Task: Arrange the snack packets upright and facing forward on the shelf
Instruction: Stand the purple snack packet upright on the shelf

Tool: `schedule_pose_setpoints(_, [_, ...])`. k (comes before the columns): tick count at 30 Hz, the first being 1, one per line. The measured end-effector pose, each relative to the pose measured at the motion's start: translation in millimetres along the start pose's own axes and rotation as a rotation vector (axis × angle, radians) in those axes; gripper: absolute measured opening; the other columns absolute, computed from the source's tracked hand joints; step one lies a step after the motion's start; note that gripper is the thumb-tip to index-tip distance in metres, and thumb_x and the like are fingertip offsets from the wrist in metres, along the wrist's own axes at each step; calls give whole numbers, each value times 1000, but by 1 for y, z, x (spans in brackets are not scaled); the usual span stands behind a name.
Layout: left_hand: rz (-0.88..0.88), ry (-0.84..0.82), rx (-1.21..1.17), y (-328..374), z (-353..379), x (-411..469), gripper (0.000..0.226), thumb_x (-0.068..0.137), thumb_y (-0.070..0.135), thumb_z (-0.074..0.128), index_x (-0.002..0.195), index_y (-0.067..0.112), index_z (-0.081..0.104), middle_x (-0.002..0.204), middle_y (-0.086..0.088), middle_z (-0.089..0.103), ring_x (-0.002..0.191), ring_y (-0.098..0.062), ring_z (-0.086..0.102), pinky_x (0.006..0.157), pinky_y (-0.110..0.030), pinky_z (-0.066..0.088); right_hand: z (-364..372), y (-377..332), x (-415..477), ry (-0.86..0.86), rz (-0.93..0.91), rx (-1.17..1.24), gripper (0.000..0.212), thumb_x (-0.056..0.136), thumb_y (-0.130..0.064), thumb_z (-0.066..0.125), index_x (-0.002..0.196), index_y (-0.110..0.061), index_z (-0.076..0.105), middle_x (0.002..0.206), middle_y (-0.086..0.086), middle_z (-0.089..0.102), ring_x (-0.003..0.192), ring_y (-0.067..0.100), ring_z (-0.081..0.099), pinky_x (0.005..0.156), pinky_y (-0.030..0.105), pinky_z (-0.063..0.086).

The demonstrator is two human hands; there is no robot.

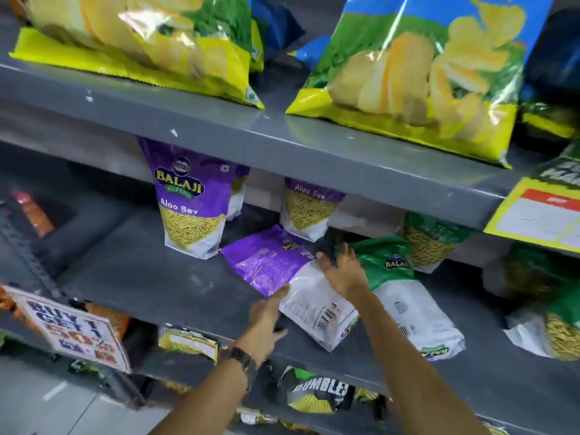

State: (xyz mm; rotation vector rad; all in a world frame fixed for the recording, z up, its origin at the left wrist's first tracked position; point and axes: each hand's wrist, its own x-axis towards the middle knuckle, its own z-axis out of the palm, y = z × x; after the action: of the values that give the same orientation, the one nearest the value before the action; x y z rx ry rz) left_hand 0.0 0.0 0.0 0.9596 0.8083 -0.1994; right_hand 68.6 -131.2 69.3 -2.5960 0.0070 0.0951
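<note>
A purple and white snack packet point(270, 262) lies flat on the grey middle shelf point(141, 277), back side up with its barcode showing. My left hand point(266, 318) touches its near left edge, fingers spread. My right hand point(345, 268) rests on its far right edge with the fingers apart. Two purple Aloo Sev packets point(191, 208) point(309, 208) stand upright behind it, facing forward. A green and white packet point(405, 296) lies flat just to the right, back side up. Another green packet point(430, 243) stands upright further back.
Large yellow chip bags point(417, 80) lie on the shelf above. A green packet point(552, 328) lies tipped at the far right. A "buy 1 get 1" sign point(72, 328) hangs at the shelf's left front edge. Dark snack bags point(320, 390) fill the shelf below.
</note>
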Motion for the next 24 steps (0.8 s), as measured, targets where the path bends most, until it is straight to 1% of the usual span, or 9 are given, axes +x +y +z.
schedule_pose_setpoints(5, [35, -9, 27, 2, 10, 9, 38, 71, 34, 79, 95, 16, 57, 112, -8, 58, 102, -26, 53, 67, -40, 51, 5, 17, 26, -311, 136, 20, 70, 89, -57, 44, 144, -15, 30, 151, 17, 34, 137, 34, 35, 109, 37, 29])
schedule_pose_setpoints(8, [70, -6, 14, 3, 11, 7, 35, 71, 30, 80, 95, 17, 58, 111, -8, 62, 104, -28, 57, 73, -44, 53, 4, 24, 30, -345, 107, 49, 70, 72, -67, 58, 126, -23, 56, 134, 14, 56, 119, 30, 55, 103, 37, 43])
schedule_pose_setpoints(11, [140, -52, 15, 0, 8, -4, 43, 72, 24, 79, 108, 12, 57, 110, -10, 68, 92, -25, 64, 66, -39, 56, -2, 30, 24, -352, 94, 243, 54, 66, -56, 72, 106, -21, 67, 110, 6, 70, 98, 23, 66, 95, 39, 51])
schedule_pose_setpoints(13, [223, -104, 59, 4, 6, -13, 45, 71, 22, 80, 107, 11, 56, 106, -10, 68, 92, -24, 66, 74, -46, 58, -8, 34, 16, -360, 95, 345, 33, 74, -43, 72, 97, -20, 67, 94, 0, 72, 85, 17, 68, 81, 33, 56])
schedule_pose_setpoints(16, [432, -147, 169, 23, 5, -17, 51, 53, 42, 83, 91, 20, 56, 89, -3, 67, 88, -23, 67, 80, -52, 57, -17, 34, 14, -286, 55, 482, 27, 76, -39, 72, 95, -20, 65, 92, 0, 73, 82, 16, 69, 76, 32, 57])
schedule_pose_setpoints(18, [611, -140, 261, 44, 8, -12, 55, 45, 53, 77, 87, 23, 57, 80, 3, 65, 74, -12, 63, 72, -36, 58, -20, 25, 17, -168, -28, 534, 46, 67, -48, 75, 100, -17, 66, 100, 6, 74, 89, 19, 70, 85, 40, 57])
schedule_pose_setpoints(20, [772, -138, 337, 67, 11, -4, 48, 49, 53, 75, 85, 26, 59, 77, 6, 66, 64, -3, 58, 65, -21, 51, -20, 18, 23, -74, -138, 586, 40, 67, -41, 77, 98, -17, 68, 98, 4, 74, 87, 10, 70, 82, 33, 56])
schedule_pose_setpoints(22, [888, -127, 438, 89, 10, 7, 41, 54, 48, 76, 85, 30, 58, 80, 7, 68, 68, -4, 60, 70, -23, 51, -14, 11, 24, -11, -172, 638, 27, 69, -26, 79, 93, -19, 68, 94, 3, 73, 80, 1, 67, 75, 21, 53])
schedule_pose_setpoints(24, [972, -124, 572, 102, 6, 20, 43, 57, 48, 75, 91, 29, 56, 93, -2, 70, 83, -13, 65, 79, -32, 53, -4, 9, 24, 64, -167, 687, 43, 67, -18, 81, 103, -10, 61, 97, 4, 71, 79, -1, 66, 73, 16, 52])
